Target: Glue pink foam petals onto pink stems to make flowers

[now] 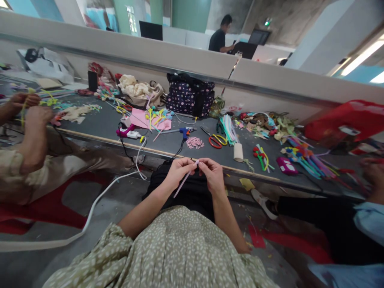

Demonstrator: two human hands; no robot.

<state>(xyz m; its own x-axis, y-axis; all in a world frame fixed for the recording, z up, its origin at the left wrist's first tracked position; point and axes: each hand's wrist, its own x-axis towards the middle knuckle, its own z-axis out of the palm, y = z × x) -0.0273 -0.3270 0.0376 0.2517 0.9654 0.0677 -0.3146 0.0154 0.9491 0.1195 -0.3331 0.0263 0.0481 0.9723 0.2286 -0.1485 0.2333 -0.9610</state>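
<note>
Above my lap, just off the table's front edge, my left hand [181, 169] and my right hand [212, 174] meet with pinched fingertips. Between them is a pale lilac pipe cleaner [181, 185], its upper end bent into a small curl at my fingertips. The straight tail slants down to the left, below my left hand. Beyond my hands on the table lie a heap of short pink pieces [195, 143], a blue glue gun [186, 131] and scissors with orange and yellow handles [215, 141].
A pipe-cleaner bundle [229, 128] lies behind a cardboard tube [238, 152]. A dotted bag [189, 95] stands against the partition. A white cable [102, 196] hangs at my left. Co-workers sit on both sides; one person's hands [37, 108] show at left.
</note>
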